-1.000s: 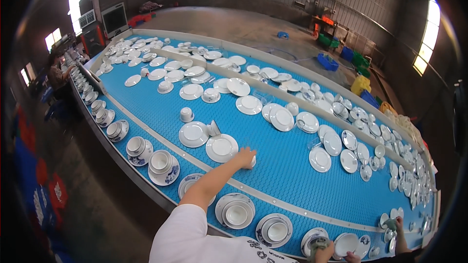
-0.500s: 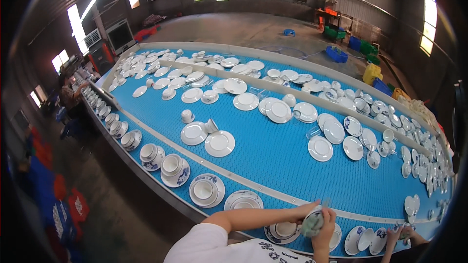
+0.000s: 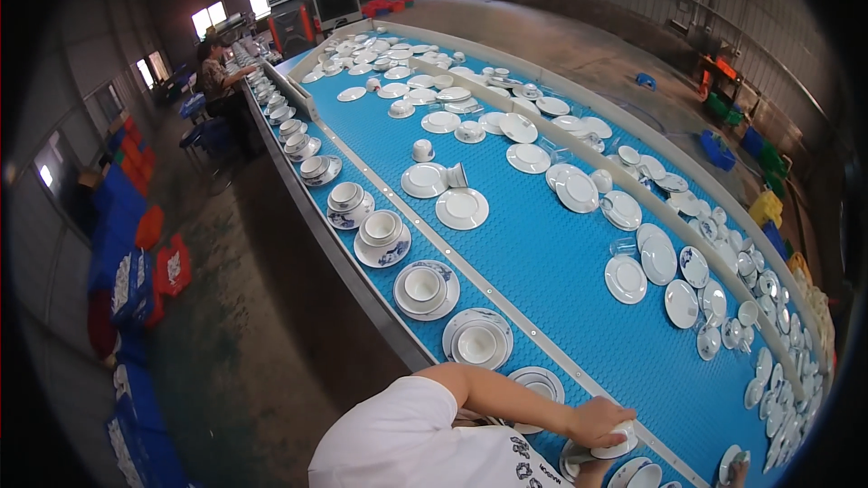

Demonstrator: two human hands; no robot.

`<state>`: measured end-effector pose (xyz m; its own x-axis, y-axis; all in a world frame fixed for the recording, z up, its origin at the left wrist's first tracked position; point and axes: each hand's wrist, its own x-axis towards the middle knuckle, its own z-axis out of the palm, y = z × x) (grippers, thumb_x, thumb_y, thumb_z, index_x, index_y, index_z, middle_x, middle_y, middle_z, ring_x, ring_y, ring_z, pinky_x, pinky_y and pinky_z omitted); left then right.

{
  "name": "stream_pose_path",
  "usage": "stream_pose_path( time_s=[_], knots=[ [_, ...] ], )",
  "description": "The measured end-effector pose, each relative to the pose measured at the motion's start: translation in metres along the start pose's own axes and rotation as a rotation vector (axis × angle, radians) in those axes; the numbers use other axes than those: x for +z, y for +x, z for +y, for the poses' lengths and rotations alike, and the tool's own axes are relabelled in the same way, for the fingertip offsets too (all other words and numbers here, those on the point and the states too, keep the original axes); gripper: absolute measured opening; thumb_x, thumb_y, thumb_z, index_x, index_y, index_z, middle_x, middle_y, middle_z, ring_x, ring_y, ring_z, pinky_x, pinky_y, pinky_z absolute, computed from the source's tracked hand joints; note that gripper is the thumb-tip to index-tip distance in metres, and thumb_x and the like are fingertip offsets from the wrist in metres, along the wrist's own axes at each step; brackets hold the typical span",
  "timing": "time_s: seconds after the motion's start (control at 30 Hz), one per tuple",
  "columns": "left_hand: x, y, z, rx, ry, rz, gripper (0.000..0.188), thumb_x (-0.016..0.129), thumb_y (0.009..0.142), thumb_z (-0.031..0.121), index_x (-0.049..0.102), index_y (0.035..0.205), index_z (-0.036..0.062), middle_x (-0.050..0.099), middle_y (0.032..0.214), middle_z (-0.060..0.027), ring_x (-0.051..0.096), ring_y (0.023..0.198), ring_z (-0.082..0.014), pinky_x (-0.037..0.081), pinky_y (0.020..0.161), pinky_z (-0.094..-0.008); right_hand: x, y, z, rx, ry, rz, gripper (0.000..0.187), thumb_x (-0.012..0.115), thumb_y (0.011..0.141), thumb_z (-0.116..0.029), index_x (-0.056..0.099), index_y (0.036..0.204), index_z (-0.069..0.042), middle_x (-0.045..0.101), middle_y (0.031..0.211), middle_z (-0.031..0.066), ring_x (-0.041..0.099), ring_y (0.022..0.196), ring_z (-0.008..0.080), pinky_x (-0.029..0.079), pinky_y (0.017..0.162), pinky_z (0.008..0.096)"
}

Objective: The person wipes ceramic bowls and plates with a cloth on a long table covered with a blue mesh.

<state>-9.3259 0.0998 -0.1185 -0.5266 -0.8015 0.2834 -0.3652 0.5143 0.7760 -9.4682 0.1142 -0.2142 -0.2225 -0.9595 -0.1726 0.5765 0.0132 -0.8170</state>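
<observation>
My left hand (image 3: 603, 422) reaches over the near edge of the belt, fingers bent around a white bowl (image 3: 618, 444). Below it, my right hand (image 3: 593, 472) shows only in part at the lower edge, its fingers hidden by the dishes. A white dish (image 3: 571, 457) lies against that hand. To the right sits a plate with a small bowl (image 3: 644, 477) on it. On the other side, along the near lane, stand a plate stack (image 3: 538, 385) and a bowl on blue-patterned plates (image 3: 476, 344).
The blue belt (image 3: 533, 258) carries scattered plates, bowls and glasses. A pale divider rail (image 3: 489, 290) marks off the near lane. At the right edge, another person's hand (image 3: 739, 470) is beside a plate. A seated person (image 3: 219, 81) works far left. Coloured crates (image 3: 136, 285) line the left.
My view has swung left, so the belt appears shifted and turned. The greenish cloth-like bundle between my hands no longer shows; my left hand is now lower, on a white bowl.
</observation>
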Motion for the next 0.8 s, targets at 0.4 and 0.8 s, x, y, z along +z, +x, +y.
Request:
stream_pose_path(
  time_s=[0.4,0.8],
  knots=[
    [0.104,0.046,0.016,0.114,0.101,0.157,0.084,0.069,0.069,0.046,0.031,0.128,-0.0017,0.036,0.127,-0.0258,0.034,0.119,-0.0414,0.029,0.1,-0.0442,-0.093,0.026,-0.022,-0.356,-0.038,-0.004,0.029,0.049,0.087,-0.029,0.051,0.103,-0.005,0.055,0.1,0.0092,0.054,0.091,0.0219,0.044,0.079,0.0346],
    [0.036,0.039,-0.074,-0.441,0.434,-0.398,0.074,0.065,0.073,0.045,0.037,0.128,0.0042,0.031,0.133,-0.0242,0.032,0.122,-0.0407,0.031,0.097,-0.05,-0.245,0.001,-0.113,0.015,-0.705,0.158,0.026,0.054,0.074,-0.002,0.055,0.1,0.002,0.059,0.093,0.0084,0.056,0.08,0.0186,0.047,0.072,0.0304]
  ],
)
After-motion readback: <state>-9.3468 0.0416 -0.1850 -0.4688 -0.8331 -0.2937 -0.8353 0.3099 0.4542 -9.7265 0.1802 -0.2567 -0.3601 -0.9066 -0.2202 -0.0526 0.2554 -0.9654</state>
